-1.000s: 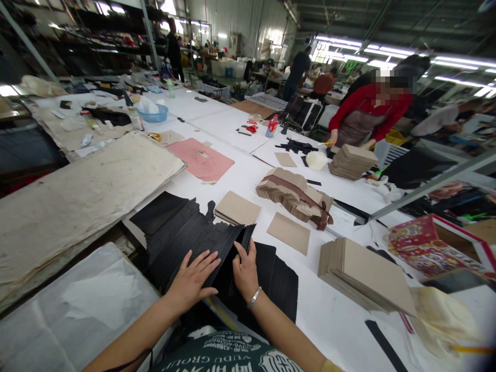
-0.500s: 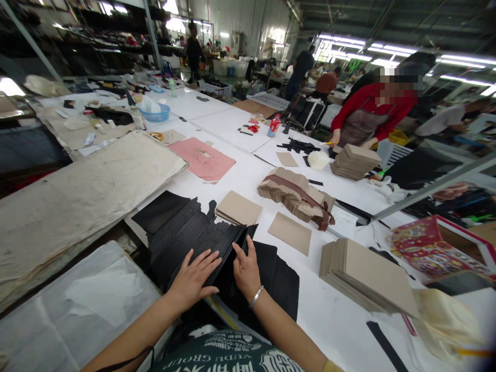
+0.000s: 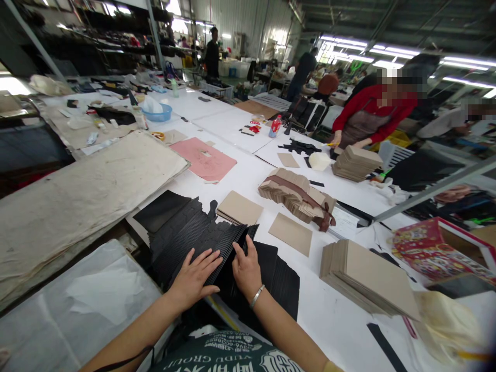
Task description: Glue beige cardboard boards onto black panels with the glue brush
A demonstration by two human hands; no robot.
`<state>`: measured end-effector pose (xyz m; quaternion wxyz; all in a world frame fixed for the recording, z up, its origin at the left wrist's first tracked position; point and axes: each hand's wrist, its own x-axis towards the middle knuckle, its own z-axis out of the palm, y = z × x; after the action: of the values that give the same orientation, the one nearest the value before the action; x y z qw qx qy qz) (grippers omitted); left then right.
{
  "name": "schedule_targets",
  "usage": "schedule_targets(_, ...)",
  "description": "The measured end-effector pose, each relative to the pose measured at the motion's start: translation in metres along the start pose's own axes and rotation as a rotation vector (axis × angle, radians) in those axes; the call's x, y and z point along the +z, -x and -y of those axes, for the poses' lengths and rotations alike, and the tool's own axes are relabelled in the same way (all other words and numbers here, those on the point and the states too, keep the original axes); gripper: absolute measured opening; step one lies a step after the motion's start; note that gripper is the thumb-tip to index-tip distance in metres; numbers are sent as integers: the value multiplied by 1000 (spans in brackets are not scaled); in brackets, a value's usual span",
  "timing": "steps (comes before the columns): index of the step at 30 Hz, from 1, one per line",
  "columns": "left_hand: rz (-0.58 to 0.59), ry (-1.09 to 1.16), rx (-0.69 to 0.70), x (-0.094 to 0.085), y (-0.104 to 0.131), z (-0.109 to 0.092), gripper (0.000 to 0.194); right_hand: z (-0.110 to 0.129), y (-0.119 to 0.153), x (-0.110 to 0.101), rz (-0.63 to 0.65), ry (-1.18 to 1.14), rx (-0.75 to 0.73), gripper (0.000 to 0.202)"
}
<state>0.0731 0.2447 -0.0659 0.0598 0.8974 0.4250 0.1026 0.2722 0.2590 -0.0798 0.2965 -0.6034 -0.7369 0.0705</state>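
A fanned row of thin black sheets (image 3: pixel 182 232) with ragged far edges leans near the table's front edge. My left hand (image 3: pixel 197 274) lies flat over their near edges, fingers spread. Just to its right, my right hand (image 3: pixel 247 268) touches the last sheets of the row; two of its digits point forward and apart, while the others are curled and partly hidden. A silvery bracelet (image 3: pixel 257 296) circles that wrist. More black sheets (image 3: pixel 284 281) lie overlapping under and beside my right forearm.
Beyond the black sheets lie beige boards (image 3: pixel 240 207) and a single board (image 3: pixel 290 234). A taller beige stack (image 3: pixel 368 271) stands right, near a red patterned box (image 3: pixel 437 248). A brown strip crosses another board row (image 3: pixel 279 194). Across the table, a person in red sleeves (image 3: pixel 372 108) works beside stacked boards.
My hands and the black sheets hold almost the same position. In the background, a standing person in dark clothes has shifted to the right.
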Motion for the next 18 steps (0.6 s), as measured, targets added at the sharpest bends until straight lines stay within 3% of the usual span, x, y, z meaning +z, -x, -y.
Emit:
schedule_targets(7, -9, 6, 0, -2, -1, 0, 67, 0, 0, -10, -3, 144, -96, 44)
schedule_targets(12, -24, 8, -1, -2, -2, 3, 65, -4, -5, -13, 41, 112, -159, 38)
schedule_targets(18, -31, 2, 2, 0, -2, 5, 59, -6, -5, -8, 97, 98, -165, 46)
